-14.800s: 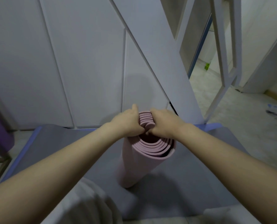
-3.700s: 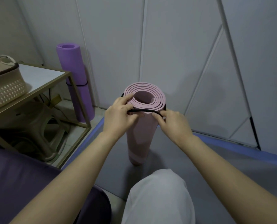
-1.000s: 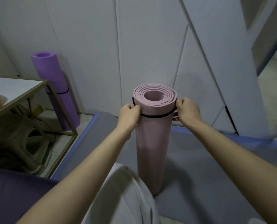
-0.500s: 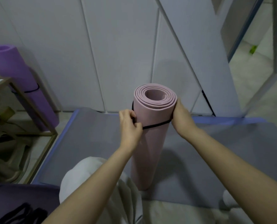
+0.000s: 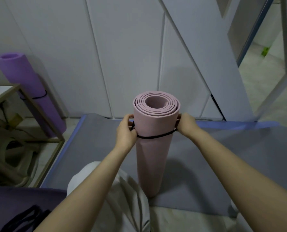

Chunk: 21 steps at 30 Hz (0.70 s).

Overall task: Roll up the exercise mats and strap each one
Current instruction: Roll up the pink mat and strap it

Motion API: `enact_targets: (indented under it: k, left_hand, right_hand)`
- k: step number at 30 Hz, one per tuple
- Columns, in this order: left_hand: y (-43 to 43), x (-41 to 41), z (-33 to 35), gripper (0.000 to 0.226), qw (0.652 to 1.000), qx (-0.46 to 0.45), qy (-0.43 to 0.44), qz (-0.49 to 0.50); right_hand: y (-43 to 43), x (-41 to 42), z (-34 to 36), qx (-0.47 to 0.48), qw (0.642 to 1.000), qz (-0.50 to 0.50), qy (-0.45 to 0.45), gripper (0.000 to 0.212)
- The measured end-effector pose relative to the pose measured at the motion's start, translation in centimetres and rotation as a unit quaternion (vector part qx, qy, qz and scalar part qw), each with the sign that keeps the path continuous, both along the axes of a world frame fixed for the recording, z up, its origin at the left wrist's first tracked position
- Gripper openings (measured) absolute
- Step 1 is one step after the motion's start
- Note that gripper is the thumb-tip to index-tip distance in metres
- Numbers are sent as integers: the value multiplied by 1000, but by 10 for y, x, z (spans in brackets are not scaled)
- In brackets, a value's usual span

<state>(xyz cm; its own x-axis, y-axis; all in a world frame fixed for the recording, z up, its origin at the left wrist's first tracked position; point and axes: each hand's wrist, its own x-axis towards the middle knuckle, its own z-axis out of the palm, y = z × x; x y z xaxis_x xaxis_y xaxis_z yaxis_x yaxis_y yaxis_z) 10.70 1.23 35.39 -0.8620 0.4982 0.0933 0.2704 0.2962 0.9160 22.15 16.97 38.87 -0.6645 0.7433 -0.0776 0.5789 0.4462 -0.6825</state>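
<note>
We've got the pink mat (image 5: 149, 148) on end on the grey mat (image 5: 223, 156), strap (image 5: 154, 136) slanted round its upper part; our left hand (image 5: 125, 131) and right hand (image 5: 187, 124) each pinch it at the sides. Risk: uneven pull tips the roll, or strap rides off the top

Both forearms bare, extended forward, converging. Left hand (image 5: 126, 131) back to camera, fingers curled, pinching strap (image 5: 154, 136). Right hand (image 5: 187, 125) level with it, opposite side, fingers curled away from view, apparently hooked on strap too.
</note>
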Motion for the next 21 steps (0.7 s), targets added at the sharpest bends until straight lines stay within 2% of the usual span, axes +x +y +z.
enact_targets:
  k: [5,9,10,12,14,15,17,21]
  left_hand:
    - [11,-14,-6,54,1000,-7,-7,-13]
    - [10,-19,-8,56,984,-15,-175,-43]
    - [8,-17,-8,57,981,-19,-185,-55]
    - [7,-11,-11,56,988,-26,-133,-78]
    - [6,0,-16,45,996,-60,-12,-62]
    - [5,6,-20,38,996,-75,20,-48]
    - [2,20,-28,34,996,-80,26,-36]
    - [-1,26,-38,36,993,-90,53,-46]
  right_hand:
    - [13,-2,-6,-5,1000,-7,-24,23]
    - [6,-3,-19,-45,997,-5,-62,28]
    - [2,-3,-23,-42,997,-9,-67,32]
    - [-5,-5,-33,-34,998,-27,-47,30]
    - [-14,-6,-45,-71,995,-62,32,25]
    - [-19,-6,-50,-93,989,-82,76,26]
    - [-26,-2,-59,-113,979,-111,132,29]
    - [-35,12,-58,-94,979,-89,157,30]
